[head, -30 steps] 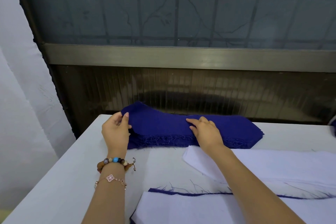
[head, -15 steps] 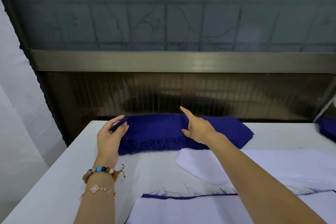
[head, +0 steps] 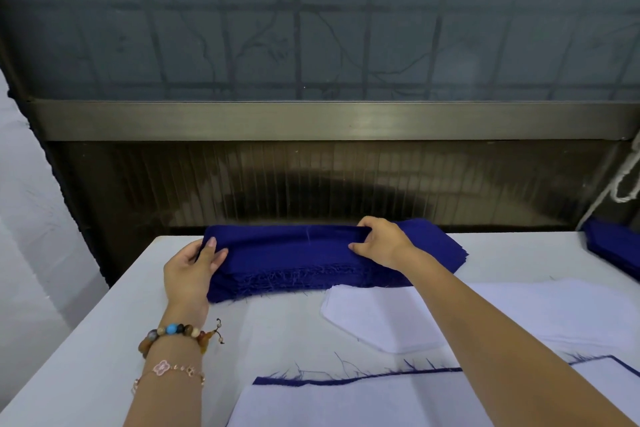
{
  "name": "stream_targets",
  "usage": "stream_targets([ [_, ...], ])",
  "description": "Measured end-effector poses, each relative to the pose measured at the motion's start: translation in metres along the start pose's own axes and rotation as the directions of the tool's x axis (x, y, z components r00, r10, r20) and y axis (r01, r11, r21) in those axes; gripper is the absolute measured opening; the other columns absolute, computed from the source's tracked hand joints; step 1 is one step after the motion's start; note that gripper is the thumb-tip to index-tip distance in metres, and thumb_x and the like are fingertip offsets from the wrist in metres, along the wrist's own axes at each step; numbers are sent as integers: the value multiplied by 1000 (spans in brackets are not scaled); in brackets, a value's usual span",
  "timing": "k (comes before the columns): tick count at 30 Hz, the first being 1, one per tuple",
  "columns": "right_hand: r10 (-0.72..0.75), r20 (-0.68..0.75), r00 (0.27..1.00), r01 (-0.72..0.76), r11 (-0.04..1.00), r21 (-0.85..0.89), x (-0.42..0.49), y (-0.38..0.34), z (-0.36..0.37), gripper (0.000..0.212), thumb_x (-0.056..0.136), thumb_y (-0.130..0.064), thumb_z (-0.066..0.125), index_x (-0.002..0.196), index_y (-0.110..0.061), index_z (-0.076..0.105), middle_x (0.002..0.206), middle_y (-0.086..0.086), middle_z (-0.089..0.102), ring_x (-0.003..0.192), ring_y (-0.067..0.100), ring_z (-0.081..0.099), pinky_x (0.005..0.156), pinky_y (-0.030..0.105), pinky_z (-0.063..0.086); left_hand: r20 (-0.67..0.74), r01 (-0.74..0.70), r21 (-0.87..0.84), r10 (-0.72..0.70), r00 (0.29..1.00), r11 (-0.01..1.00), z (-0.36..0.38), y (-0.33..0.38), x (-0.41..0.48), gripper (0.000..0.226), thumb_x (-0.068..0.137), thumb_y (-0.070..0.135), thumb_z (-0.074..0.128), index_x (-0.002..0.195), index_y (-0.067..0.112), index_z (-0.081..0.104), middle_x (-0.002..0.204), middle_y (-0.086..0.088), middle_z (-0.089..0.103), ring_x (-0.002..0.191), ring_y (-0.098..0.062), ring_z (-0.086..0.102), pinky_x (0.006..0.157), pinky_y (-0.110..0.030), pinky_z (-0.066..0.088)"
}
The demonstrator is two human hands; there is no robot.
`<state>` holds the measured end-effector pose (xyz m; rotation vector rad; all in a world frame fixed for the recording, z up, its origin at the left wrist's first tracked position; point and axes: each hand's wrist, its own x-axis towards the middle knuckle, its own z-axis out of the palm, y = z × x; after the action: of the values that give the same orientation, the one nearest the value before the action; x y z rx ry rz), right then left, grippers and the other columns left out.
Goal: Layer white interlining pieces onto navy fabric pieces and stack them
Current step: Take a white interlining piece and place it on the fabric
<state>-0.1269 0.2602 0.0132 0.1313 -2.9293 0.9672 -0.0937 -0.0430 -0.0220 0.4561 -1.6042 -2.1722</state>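
Note:
A thick stack of navy fabric pieces (head: 294, 260) lies at the far side of the white table (head: 104, 340), frayed edge toward me. My left hand (head: 192, 267) holds the stack's left end, thumb on top of the upper piece. My right hand (head: 381, 243) pinches the top navy piece near the middle and lifts its back edge into a fold. To the right lies a pile of white interlining pieces (head: 519, 315). Near me sits a finished stack (head: 346, 402), white interlining on top with a navy edge showing.
A dark ribbed panel and a metal sill (head: 329, 120) rise right behind the table. More navy fabric (head: 613, 246) lies at the far right edge. A white cord (head: 627, 180) hangs at the right. The table's left edge drops off beside my left arm.
My right hand went from pointing over the stack to pinching and lifting the top navy piece. My left hand stayed at the stack's left end.

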Motion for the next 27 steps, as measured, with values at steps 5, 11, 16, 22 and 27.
stream_targets([
  [5, 91, 4, 996, -91, 996, 10, 2, 21, -14, 27, 90, -24, 65, 113, -24, 53, 93, 0, 62, 69, 13, 61, 51, 16, 46, -2, -3, 1, 3, 1000, 1000, 0, 0, 2, 25, 94, 16, 62, 119, 12, 62, 114, -12, 67, 107, -25, 65, 91, -36, 51],
  [11, 212, -57, 976, -212, 977, -2, -3, 47, -36, 16, 90, -27, 65, 101, -27, 53, 93, 1, 61, 66, 17, 61, 41, 17, 42, -19, -4, -18, 3, 1000, 1000, 2, 1, 1, 26, 94, 16, 62, 120, 14, 61, 107, -8, 68, 99, -20, 68, 82, -29, 53],
  [16, 343, -104, 934, -329, 935, 131, -12, 71, -54, 15, 88, -26, 67, 96, -22, 56, 88, 7, 60, 60, 20, 56, 38, 22, 42, -35, 1, 0, -1, 999, 1000, 4, 1, 1, 33, 95, 16, 61, 127, 11, 59, 98, -2, 67, 98, -19, 68, 86, -32, 52],
  [22, 445, -178, 878, -385, 876, 291, -26, 105, -65, 26, 85, -32, 71, 99, -12, 61, 98, 10, 64, 88, 26, 60, 74, 35, 52, -50, 4, 59, -1, 999, 998, 3, 1, 1, 34, 95, 18, 60, 128, 9, 60, 94, -2, 69, 96, -19, 68, 92, -35, 52],
  [27, 448, -212, 868, -336, 846, 415, -32, 116, -63, 26, 85, -33, 71, 82, -8, 63, 92, 6, 65, 89, 26, 60, 80, 35, 46, -146, -95, 287, 142, 979, 953, -1, -1, 1, 33, 93, 25, 64, 122, 10, 65, 97, -5, 69, 97, -24, 63, 95, -43, 51],
])
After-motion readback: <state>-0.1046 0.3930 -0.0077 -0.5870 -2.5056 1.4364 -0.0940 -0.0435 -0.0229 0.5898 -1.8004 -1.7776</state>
